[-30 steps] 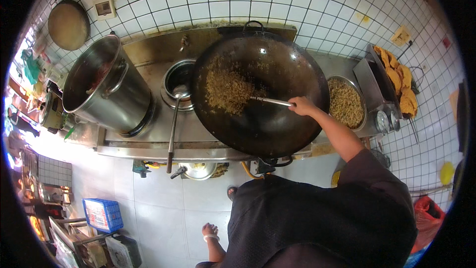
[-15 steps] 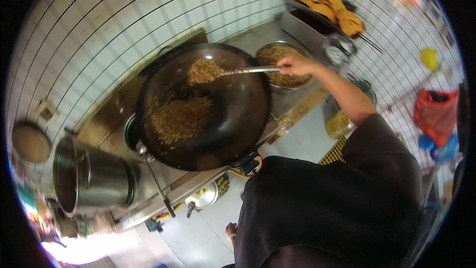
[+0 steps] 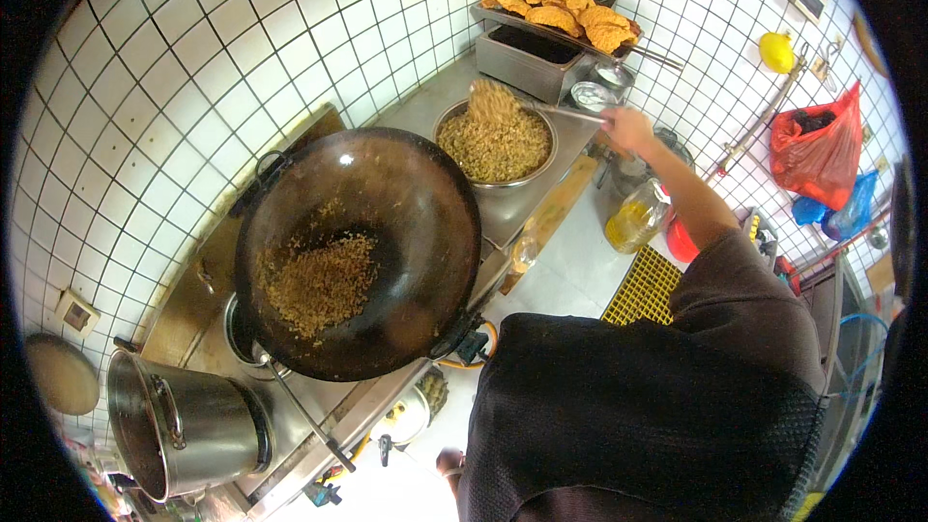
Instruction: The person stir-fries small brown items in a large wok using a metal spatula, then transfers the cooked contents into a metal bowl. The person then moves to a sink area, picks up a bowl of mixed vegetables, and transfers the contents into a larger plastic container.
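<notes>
While the right hand (image 3: 628, 129) is clamped on a scoop (image 3: 572, 114) over a steel bowl (image 3: 512, 182) of brown crumbs (image 3: 503, 149), the wok (image 3: 416, 222) has some too; left hand (image 3: 449, 461), can't tell.

A black, finely textured garment (image 3: 619, 396) with a curved near edge is worn. To its right is a loose, dark greyish-brown short sleeve (image 3: 744, 285).

White-tiled walls (image 3: 217, 48); steel counter (image 3: 503, 215) alongside; pale floor (image 3: 563, 280), glaring near lower edge; yellow grate (image 3: 642, 288).
</notes>
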{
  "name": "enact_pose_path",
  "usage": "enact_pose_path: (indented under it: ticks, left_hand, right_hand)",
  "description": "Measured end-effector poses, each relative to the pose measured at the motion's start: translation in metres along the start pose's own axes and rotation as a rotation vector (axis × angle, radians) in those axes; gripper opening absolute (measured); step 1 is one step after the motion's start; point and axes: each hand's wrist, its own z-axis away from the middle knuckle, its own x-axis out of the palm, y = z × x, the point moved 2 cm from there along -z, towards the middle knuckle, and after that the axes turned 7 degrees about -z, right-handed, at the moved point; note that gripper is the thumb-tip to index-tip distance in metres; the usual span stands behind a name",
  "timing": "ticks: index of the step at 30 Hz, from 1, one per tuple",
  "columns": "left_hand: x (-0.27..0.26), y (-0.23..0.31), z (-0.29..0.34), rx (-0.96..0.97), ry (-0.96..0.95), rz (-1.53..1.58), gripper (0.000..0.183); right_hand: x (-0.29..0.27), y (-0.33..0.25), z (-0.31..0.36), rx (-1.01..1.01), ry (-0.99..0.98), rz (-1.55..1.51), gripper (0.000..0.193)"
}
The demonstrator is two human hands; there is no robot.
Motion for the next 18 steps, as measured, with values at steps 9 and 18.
enact_pose_path:
  ticks: [9,18]
  left_hand:
    - [0.008,0.011,0.039,-0.206,0.100,0.430,0.013]
    - [0.036,0.029,0.102,-0.181,0.194,0.563,0.014]
  right_hand:
    - [-0.019,-0.027,0.004,-0.066,0.271,0.305,0.027]
    - [-0.032,-0.184,-0.063,-0.526,0.025,0.005,0.018]
